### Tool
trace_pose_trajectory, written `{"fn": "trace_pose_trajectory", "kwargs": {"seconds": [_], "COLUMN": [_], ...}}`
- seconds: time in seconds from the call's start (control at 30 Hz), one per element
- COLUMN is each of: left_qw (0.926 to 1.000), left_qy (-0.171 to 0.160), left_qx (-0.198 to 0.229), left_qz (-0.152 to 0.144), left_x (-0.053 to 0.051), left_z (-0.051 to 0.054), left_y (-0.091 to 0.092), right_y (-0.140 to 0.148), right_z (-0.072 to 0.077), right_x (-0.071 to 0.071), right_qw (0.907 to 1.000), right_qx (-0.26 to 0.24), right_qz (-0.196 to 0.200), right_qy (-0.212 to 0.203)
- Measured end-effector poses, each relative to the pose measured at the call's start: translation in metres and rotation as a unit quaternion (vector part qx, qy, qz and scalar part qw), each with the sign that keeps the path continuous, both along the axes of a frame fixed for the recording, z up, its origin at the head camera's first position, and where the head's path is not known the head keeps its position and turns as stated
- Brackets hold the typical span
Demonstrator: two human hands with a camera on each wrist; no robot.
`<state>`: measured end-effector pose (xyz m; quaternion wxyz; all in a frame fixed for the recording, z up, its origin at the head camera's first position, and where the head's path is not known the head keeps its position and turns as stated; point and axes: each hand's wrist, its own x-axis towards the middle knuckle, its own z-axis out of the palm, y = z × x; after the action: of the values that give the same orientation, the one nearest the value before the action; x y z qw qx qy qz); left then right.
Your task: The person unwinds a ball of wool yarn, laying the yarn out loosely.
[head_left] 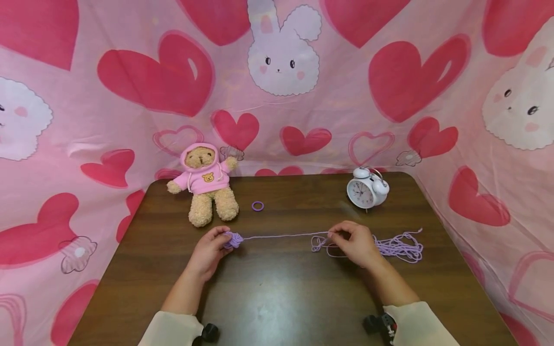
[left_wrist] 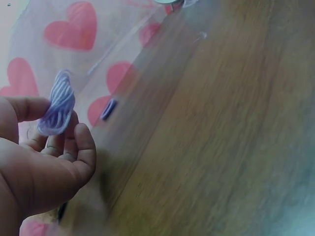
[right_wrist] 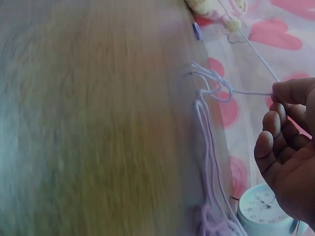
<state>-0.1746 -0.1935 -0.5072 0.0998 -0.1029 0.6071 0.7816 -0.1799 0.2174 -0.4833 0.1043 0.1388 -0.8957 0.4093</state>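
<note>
My left hand [head_left: 209, 251] pinches a small wound bundle of purple yarn [head_left: 234, 240] between thumb and fingers. In the left wrist view the bundle [left_wrist: 60, 105] shows several wraps lying side by side. From it a strand [head_left: 285, 236] runs taut to the right, just above the table. My right hand [head_left: 356, 244] pinches this strand between thumb and forefinger, its other fingers curled loosely. Beyond the pinch, the right wrist view shows the strand leading to a looped tangle [right_wrist: 214, 83]. A loose heap of the same yarn [head_left: 400, 247] lies right of my right hand.
On the dark wooden table [head_left: 268, 288], a teddy bear [head_left: 207, 182] in a pink hoodie sits at the back left. A purple ring [head_left: 258, 206] lies beside it. The white alarm clock [head_left: 367, 188] stands back right. Pink heart-patterned cloth [head_left: 294, 115] hangs behind.
</note>
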Motion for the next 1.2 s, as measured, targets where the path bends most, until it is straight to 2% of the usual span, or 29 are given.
{"fn": "trace_pose_trajectory", "kwargs": {"seconds": [0.23, 0.5, 1.2], "left_qw": [0.9999, 0.9998, 0.9995], "left_qy": [-0.004, -0.003, -0.001], "left_qx": [0.006, -0.005, -0.010], "left_qz": [0.013, 0.020, 0.030], "left_x": [0.001, 0.002, 0.005], "left_z": [-0.001, 0.004, 0.011], "left_y": [-0.013, -0.022, -0.046], "right_y": [0.013, 0.026, 0.080], "right_z": [0.000, 0.004, 0.015], "right_x": [0.001, 0.004, 0.024], "right_qw": [0.9999, 0.9995, 0.9934], "right_qx": [-0.002, 0.011, 0.058], "right_qz": [-0.008, -0.030, -0.099], "right_qy": [-0.013, 0.002, -0.004]}}
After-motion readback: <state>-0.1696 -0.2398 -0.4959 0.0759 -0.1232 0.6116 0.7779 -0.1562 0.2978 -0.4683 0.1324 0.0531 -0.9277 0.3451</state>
